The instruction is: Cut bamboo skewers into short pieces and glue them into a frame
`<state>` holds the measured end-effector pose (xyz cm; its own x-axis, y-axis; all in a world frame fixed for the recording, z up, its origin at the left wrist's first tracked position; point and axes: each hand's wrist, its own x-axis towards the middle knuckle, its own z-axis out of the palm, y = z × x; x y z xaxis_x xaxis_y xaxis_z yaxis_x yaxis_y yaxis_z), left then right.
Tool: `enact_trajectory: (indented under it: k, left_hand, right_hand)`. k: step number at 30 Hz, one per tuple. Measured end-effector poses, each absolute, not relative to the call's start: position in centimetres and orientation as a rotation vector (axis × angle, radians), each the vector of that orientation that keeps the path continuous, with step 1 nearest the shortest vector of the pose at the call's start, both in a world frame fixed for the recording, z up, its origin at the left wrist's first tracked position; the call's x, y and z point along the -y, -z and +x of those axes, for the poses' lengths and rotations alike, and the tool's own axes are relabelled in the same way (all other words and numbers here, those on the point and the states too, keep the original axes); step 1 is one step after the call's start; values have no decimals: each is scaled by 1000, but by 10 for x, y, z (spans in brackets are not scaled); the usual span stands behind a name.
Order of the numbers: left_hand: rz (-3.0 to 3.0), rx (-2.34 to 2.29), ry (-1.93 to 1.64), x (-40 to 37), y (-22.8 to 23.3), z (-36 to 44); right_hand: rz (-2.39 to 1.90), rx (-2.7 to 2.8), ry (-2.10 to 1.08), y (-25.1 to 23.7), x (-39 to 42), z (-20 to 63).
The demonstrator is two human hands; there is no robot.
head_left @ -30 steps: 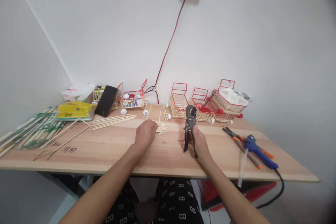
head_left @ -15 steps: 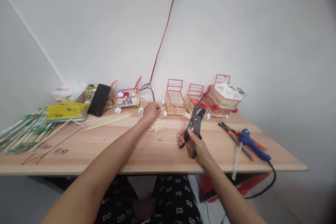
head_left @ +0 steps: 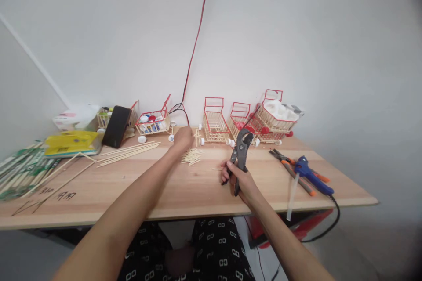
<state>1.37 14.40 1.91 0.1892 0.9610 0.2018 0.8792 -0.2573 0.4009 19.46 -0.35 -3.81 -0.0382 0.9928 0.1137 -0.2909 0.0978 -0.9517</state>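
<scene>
1. Cutters: I see the right hand [head_left: 238, 178] closed in a firm grip on the black-handled metal cutters [head_left: 240, 154], head tilted up toward the back edge of the surface [head_left: 198, 193].
2. My left hand [head_left: 183, 138] reaches farther back, fingers curled at short pale wooden sticks [head_left: 198, 136]; whether it pinches one I cannot tell.
3. Loose cut sticks [head_left: 191, 156] lie between the hands.
4. Red-framed stick carts [head_left: 214, 120] line the back edge; one [head_left: 152, 123] holds bottle caps.

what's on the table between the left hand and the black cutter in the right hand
In the head view, a small pile of short cut sticks lies between the left hand and the black cutter; nearer the right hand, one stray stick.
</scene>
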Motion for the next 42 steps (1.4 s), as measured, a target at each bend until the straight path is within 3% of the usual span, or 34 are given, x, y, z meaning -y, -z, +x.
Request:
enact_trajectory:
  k: [7, 13, 22, 33, 38, 42]
  left_hand:
    - [2634, -1212, -640, -78, -41, -27]
    - [2813, -940, -694, -44, -47, -24]
    - [2947, -694, -772, -52, -39, -28]
    - [2919, -394, -1164, -50, -40, -30]
    - [2431, -765, -1451, -48, -30, -25]
    - [1614, -947, -1241, -42, -9, -14]
  right_hand:
    - [-1206, 1356, -849, 0, -10, 195]
    - [-1309, 1788, -700, -26, -15, 180]
    - [-1366, 1671, -1109, -4, -11, 180]
    - [-699, 1122, -1927, -2, 2, 171]
    - [-685, 1174, -1761, 1, 2, 166]
    - [-832, 1221, -1445, 10, -8, 164]
